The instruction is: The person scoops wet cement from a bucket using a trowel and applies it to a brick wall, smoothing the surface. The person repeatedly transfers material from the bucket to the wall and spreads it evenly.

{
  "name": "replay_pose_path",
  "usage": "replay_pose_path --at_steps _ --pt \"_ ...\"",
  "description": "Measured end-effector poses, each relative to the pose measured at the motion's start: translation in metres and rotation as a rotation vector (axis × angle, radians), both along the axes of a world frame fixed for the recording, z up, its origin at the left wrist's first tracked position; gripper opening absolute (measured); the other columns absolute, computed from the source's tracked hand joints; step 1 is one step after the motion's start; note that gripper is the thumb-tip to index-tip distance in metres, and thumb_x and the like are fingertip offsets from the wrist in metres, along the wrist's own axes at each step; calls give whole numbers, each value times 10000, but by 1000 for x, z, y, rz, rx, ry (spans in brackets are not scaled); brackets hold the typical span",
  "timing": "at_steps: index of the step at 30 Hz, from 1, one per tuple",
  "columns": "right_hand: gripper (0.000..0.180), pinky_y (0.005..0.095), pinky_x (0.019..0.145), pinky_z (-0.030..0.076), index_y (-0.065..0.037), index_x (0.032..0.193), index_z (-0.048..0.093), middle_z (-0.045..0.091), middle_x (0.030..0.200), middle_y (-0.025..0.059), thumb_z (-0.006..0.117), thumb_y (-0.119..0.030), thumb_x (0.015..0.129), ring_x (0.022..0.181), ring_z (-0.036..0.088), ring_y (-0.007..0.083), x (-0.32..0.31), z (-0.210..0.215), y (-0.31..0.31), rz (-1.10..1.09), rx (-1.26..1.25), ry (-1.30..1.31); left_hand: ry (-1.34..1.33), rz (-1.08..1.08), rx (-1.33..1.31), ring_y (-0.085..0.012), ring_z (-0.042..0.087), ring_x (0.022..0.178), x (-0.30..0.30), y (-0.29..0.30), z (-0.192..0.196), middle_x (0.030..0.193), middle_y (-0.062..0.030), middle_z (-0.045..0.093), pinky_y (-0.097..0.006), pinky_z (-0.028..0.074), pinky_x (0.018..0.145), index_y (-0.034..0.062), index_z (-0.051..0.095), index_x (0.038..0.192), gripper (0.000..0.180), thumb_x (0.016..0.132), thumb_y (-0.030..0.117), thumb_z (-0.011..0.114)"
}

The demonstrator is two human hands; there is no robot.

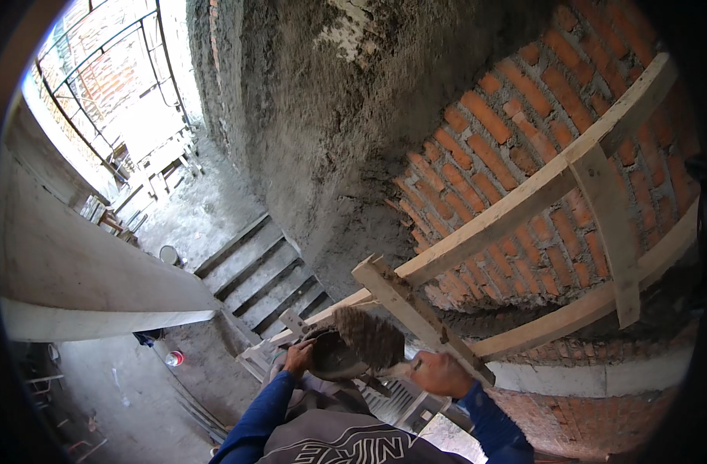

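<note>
My left hand (298,357) is closed on the rim of a round dark mortar pan (332,357), held in front of my chest. In my right hand (444,377) is the pale handle of a trowel (400,370). A thick lump of wet grey mortar (371,337) sits over the trowel's blade, above the right part of the pan, and hides most of the blade. Whether the blade touches the pan I cannot tell. Ahead, rough grey mortar (291,116) coats part of the brick wall (488,116).
A wooden ladder-like frame (516,201) leans along the wall at right, its near post (423,321) close to my right hand. Concrete stairs (260,267) lie below, ahead and left. A curved concrete parapet (98,255) stands at left, with a small bucket (174,358) on the floor below.
</note>
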State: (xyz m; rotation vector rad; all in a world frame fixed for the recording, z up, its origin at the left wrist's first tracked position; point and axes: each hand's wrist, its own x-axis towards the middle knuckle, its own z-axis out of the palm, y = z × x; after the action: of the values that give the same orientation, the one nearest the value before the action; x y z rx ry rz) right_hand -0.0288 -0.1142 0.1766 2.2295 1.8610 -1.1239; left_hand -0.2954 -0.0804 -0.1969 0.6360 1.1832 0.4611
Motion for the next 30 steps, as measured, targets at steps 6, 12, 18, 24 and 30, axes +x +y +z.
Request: replay_pose_path --at_steps 6,12,18,24,30 --pt "276 474 627 494 -13 888 544 602 715 203 686 -242 829 684 626 395 -29 73 128 380 434 -292 48 -28 68 -77 496 632 -1 2 2 801 14 603 -228 401 544 42 677 1175 284 961 168 538" --pt "207 348 521 453 -47 819 556 536 664 74 622 -225 902 569 552 203 -79 126 260 720 414 36 54 24 -61 -137 599 860 2 -4 -19 1022 -59 689 -254 487 742 17 676 1166 296 932 157 561" --pt "152 271 504 476 -66 895 575 485 672 -9 586 -207 952 553 498 87 -43 117 408 262 -71 673 0 55 74 -89 493 565 3 -6 -27 765 6 624 -251 391 495 33 687 1143 268 960 167 544" --pt "254 287 459 442 -57 857 529 508 651 18 624 -285 916 531 492 94 39 115 522 -388 785 493 46 93 221 -100 553 676 4 -13 -36 810 -12 664 -256 465 610 22 701 1117 266 924 141 560" --pt "534 394 603 450 21 710 552 547 625 127 468 -442 960 611 596 222 47 136 325 -63 918 -14 -135 117 -60 -92 569 704 2 -12 -43 868 -5 672 -245 471 615 -1 683 1142 274 936 130 557"
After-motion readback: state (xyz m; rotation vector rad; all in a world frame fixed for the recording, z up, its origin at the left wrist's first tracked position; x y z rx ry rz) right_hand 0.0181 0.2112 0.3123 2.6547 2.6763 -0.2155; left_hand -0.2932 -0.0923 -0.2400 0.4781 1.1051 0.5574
